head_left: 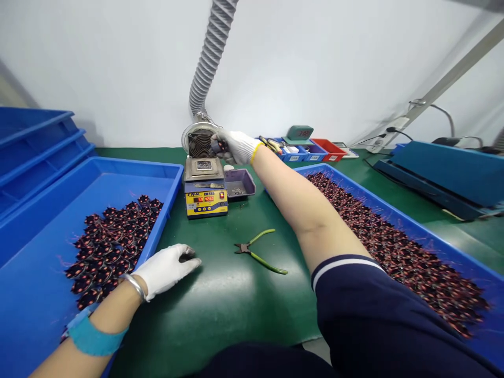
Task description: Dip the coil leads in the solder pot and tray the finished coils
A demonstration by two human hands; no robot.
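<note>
My right hand (pixel 235 146), in a white glove, is stretched out over the solder pot (pixel 205 181) and is closed on a small dark coil part held above the pot's top. My left hand (pixel 167 268), also gloved, rests on the green mat with its fingers curled around a small dark part I can barely see. The left hand lies just beside the left blue tray (pixel 47 294), which holds several dark copper-wound coils (pixel 112 244). The right blue tray (pixel 425 231) is full of the same coils (pixel 394 247).
Green-handled cutters (pixel 258 251) lie on the mat between my arms. A small grey dish (pixel 239 183) sits right of the solder pot. A fan and ribbed extraction hose (pixel 210 58) stand behind it. Small bins (pixel 311 149) at the back, stacked blue trays (pixel 35 142) far left.
</note>
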